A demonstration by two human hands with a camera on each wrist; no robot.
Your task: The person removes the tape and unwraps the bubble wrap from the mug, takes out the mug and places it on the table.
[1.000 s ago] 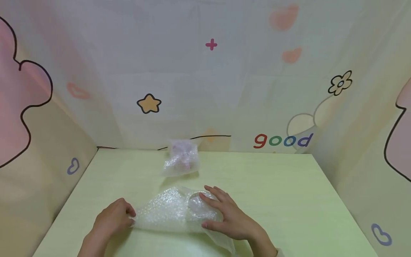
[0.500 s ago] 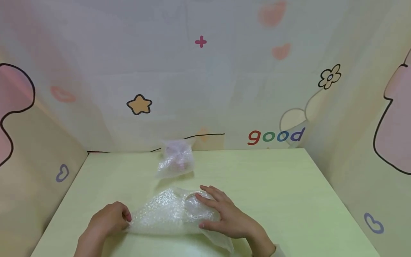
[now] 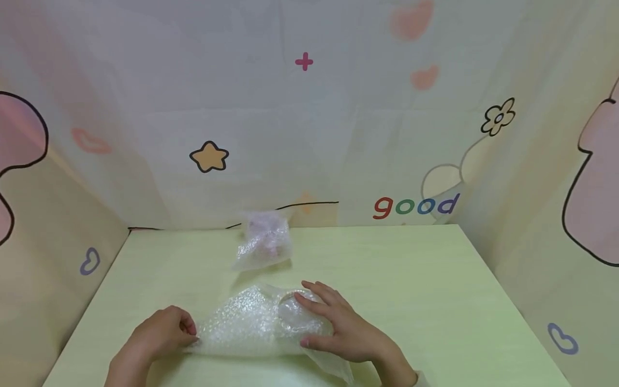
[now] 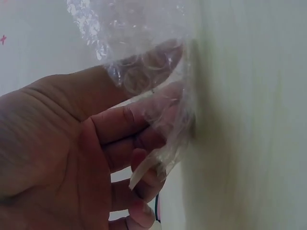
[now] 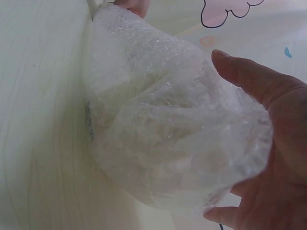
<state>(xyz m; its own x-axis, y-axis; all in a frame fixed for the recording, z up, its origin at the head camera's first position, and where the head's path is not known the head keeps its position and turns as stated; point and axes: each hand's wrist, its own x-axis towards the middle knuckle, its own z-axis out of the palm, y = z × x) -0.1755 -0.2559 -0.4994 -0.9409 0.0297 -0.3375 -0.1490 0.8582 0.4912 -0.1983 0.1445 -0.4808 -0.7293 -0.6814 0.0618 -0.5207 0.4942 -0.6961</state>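
- Firstly, bubble wrap (image 3: 242,325), clear, bulging at its three-o'clock end; lies on pale table (image 3: 411,285), at six o'clock from pinkish wrapped bundle (image 3: 266,239).
- Left hand (image 3: 162,333): thumb and fingers clamped on the wrap's nine-o'clock corner.
- Right hand (image 3: 345,329): fingers spread apart, resting against the bulge, three o'clock.

pale table (image 3: 411,290), printed backdrop (image 3: 367,134), orange star (image 3: 209,157)
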